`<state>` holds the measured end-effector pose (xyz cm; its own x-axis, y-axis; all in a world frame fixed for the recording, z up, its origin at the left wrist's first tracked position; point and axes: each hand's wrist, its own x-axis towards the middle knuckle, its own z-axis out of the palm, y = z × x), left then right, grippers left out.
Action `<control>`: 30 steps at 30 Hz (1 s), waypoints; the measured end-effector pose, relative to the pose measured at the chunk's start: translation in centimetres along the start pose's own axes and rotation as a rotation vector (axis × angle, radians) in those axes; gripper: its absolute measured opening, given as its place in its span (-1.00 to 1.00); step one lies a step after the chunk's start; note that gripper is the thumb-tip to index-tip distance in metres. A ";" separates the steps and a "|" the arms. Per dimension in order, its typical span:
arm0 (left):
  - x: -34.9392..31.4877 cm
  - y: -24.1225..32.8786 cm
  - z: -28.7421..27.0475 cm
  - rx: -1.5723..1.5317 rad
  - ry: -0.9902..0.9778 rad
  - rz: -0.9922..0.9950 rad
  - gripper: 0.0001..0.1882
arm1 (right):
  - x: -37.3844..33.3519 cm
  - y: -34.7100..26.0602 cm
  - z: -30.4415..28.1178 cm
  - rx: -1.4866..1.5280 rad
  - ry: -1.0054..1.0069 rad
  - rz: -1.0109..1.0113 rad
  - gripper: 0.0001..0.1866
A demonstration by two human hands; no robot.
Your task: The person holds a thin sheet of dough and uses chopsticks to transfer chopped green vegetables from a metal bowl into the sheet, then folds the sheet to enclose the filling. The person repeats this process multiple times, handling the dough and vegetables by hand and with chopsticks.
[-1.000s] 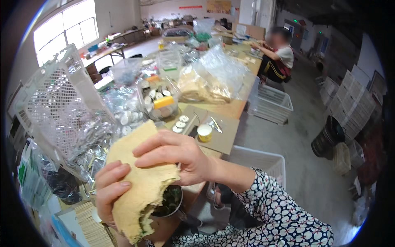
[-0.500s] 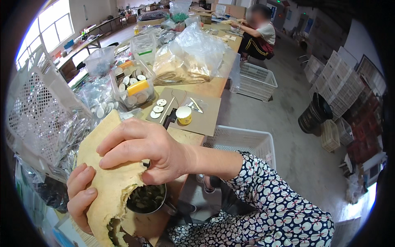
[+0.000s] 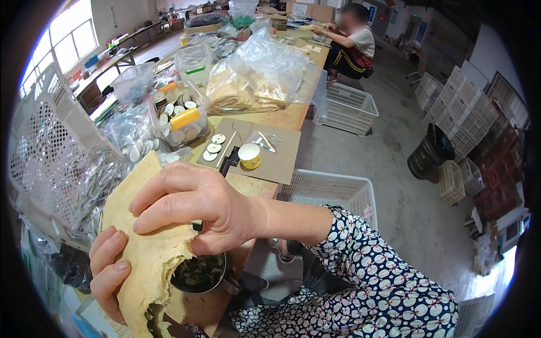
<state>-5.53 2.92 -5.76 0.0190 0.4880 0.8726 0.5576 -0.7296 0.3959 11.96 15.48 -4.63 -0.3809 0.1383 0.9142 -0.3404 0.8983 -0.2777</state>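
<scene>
A pale yellow flatbread (image 3: 149, 248) with a ragged, torn edge is held up close in front of me, with dark green bits showing at its lower torn end. Over its upper right part curves my right hand (image 3: 194, 205), thumb near the torn edge. My left hand (image 3: 110, 273) grips the left side; only its fingers show, wrapped around onto the bread. Just below the torn edge stands a metal cup (image 3: 198, 276) with dark green leafy pieces inside. Its handle points right, and the bread hides part of it.
On the wooden table (image 3: 290, 118) are a paper cup (image 3: 249, 156) on a brown board (image 3: 282, 163), a tub of round discs (image 3: 179, 115) and a plastic bag (image 3: 265, 67) over tan sheets. White crates (image 3: 332, 194) stand beside the table. A person (image 3: 352, 48) sits farther along.
The whole view has shifted very slightly. Both my hands keep the same hold on the flatbread, and the cup stays in place.
</scene>
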 end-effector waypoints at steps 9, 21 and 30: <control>0.1 -0.1 0.1 -0.024 -0.013 0.004 -0.70 | 0.1 -0.1 0.4 0.026 0.077 -0.020 -0.70; 0.1 0.0 0.5 0.008 0.010 0.013 -0.70 | -0.2 0.3 0.1 0.010 0.007 0.008 -0.44; 0.2 0.0 0.8 -0.006 0.030 0.004 -0.70 | -0.3 0.2 0.1 0.016 0.003 0.024 -0.47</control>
<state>-4.83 3.40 -5.78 -0.0038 0.4709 0.8822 0.5524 -0.7344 0.3944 11.88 15.59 -4.98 -0.3869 0.1608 0.9080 -0.3448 0.8880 -0.3042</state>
